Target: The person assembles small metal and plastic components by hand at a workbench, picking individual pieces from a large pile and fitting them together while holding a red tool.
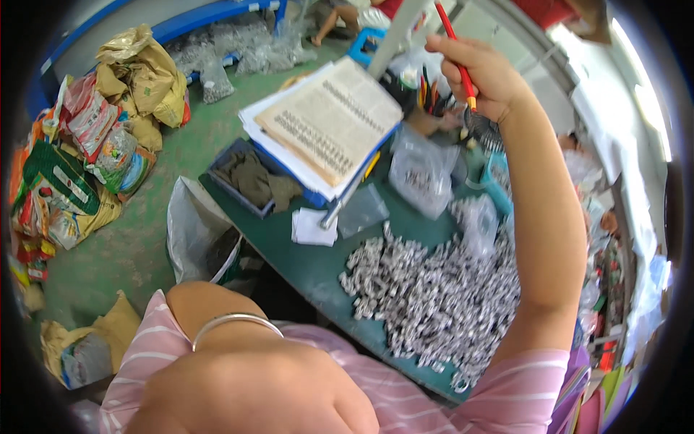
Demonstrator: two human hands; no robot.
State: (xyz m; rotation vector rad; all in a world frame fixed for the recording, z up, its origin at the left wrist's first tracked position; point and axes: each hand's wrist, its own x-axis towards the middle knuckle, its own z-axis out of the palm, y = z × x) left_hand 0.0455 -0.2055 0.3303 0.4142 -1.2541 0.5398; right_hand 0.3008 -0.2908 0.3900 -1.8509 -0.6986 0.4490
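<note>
Red pen point(465, 78) up in the air, and it's the right hand point(488, 76) that has it, fingers curled around the shaft, thumb out along it, arm stretched right over the table! Nothing written that we can see: the pen is well clear of the stack of papers point(329, 119), off to its right and apart from it. So the pick-up looks done, and any use of that pen looks yet to come.

Now the left hand point(260, 387), huge and blurred at the bottom edge, back of it toward us, silver bracelet point(235, 318) at the wrist. Fingers hidden, so whether it grips anything, I can't tell.

Out onto the green table point(311, 271), and what a heap: small metallic pieces point(426, 289) lie loose under the right forearm, plenty by the look of it outside any bag. A clear bag point(425, 173) behind them has some pieces inside, so I'd call that portion packed. Just left of the heap, a flat clear bag point(363, 210) and white slips point(313, 226) lie beside the papers, seemingly unused.

Beyond, on the floor, filled bags point(217, 79) sit by the blue bench point(202, 20), presumably finished ones, with colourful sacks point(108, 137) piled at left.
</note>
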